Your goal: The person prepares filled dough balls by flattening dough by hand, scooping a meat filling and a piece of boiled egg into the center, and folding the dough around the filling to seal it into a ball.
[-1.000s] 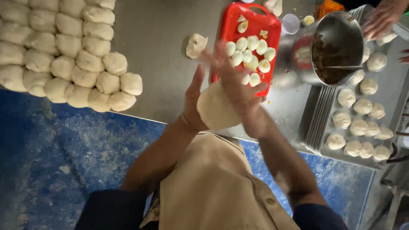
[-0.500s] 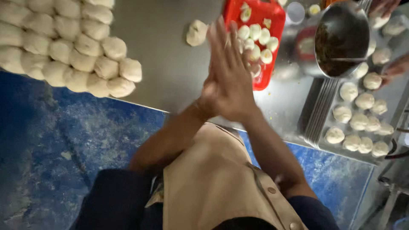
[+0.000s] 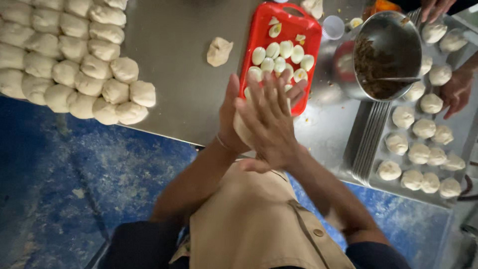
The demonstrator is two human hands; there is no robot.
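A: Between your palms, above the near edge of the steel table, sits the dough piece. Only a pale sliver shows at the left edge of the sandwich.

B: Hand state?

A: Your right hand lies on top, fingers spread flat, and your left hand is under it, pressed palm to palm. Both are closed on the dough, probably to flatten it evenly.

B: What's around you?

A: Just beyond your fingertips is the red tray of halved boiled eggs, close enough to reach. Right of it stands a metal bowl of dark filling with a spoon handle lying in it.

B: And the raw stock?

A: The dough balls are packed in touching rows at far left. One loose lump lies apart from them, near the tray.

B: Finished ones?

A: Filled pieces sit spaced out on a steel sheet at right, likely so they don't stick. Another person's hand rests at that sheet. I can't tell what it holds.
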